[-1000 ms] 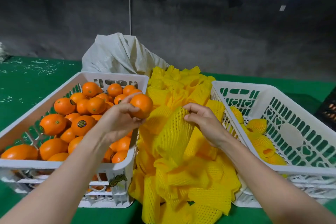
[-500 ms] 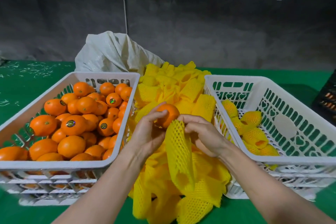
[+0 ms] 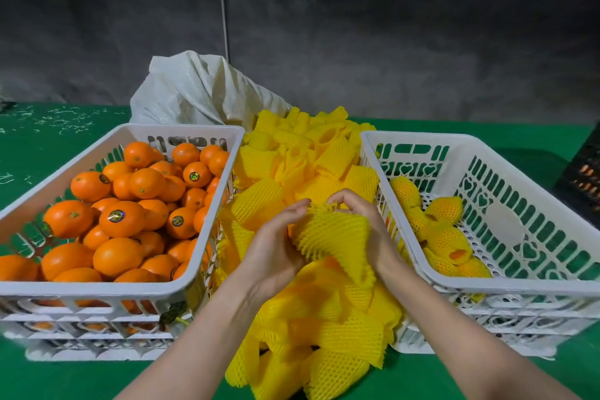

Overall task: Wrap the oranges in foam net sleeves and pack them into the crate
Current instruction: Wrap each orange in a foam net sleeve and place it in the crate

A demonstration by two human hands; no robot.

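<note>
You get soft, even light on the green worktop (image 3: 48,146); the rough dark grey wall (image 3: 357,42) behind looks dim, and edges bow with wide-angle distortion.

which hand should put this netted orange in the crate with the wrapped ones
Right, probably: the right hand grips the foam sleeve beside the right crate of wrapped oranges; the left hand holds it from the far side.

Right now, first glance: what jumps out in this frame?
The white crate on the left, heaped with bare oranges, and the bright yellow pile of foam net sleeves between the two crates. At centre, the left hand and right hand grip one sleeve over the pile; the right crate holds only a few wrapped oranges.
</note>
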